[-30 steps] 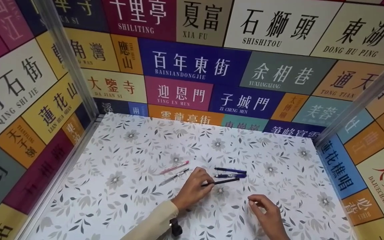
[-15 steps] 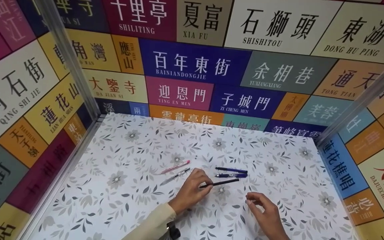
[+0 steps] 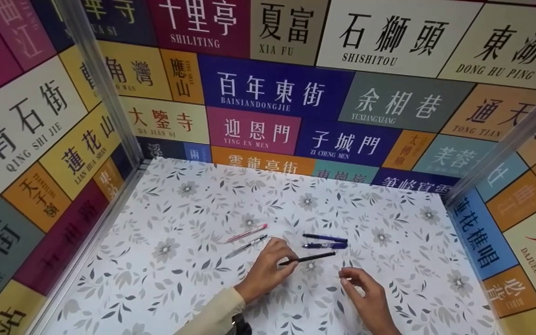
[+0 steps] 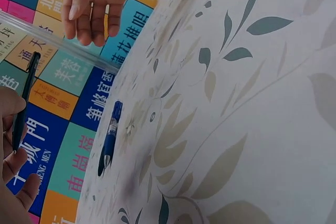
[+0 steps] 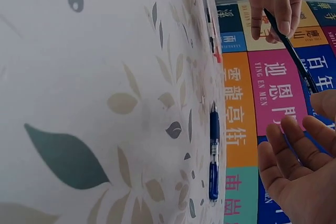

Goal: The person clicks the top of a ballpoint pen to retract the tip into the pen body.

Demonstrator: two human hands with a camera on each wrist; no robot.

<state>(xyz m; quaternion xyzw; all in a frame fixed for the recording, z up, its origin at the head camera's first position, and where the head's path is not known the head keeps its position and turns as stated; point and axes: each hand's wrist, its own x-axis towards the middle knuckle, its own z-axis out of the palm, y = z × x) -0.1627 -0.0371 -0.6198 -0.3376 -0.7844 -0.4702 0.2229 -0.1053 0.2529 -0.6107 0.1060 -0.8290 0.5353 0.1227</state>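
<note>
A slim black pen [image 3: 312, 257] is pinched between thumb and fingers of my left hand [image 3: 270, 266], its free end pointing right. Both wrist views show this pen [image 5: 294, 56] held above the table. My right hand [image 3: 365, 294] is to the right of the pen's free end, apart from it, fingers loosely bent and holding nothing. Just beyond the black pen lie two dark blue pens [image 3: 325, 245], side by side. A pink pen [image 3: 248, 233] and a clear pen with a dark end [image 3: 246, 247] lie slanted beyond my left hand.
The table [image 3: 156, 288] has a white cover with grey flowers and leaves. Panels with colourful sign lettering [image 3: 268, 88] stand along its back and both sides. Clear strips [image 3: 103, 88] run up the corners. A dark wristband [image 3: 241, 324] is on my left wrist.
My right hand has shifted slightly left, nearer the black pen. My left hand keeps its pinch on that pen, and the other pens have stayed put. The head view has drifted a little.
</note>
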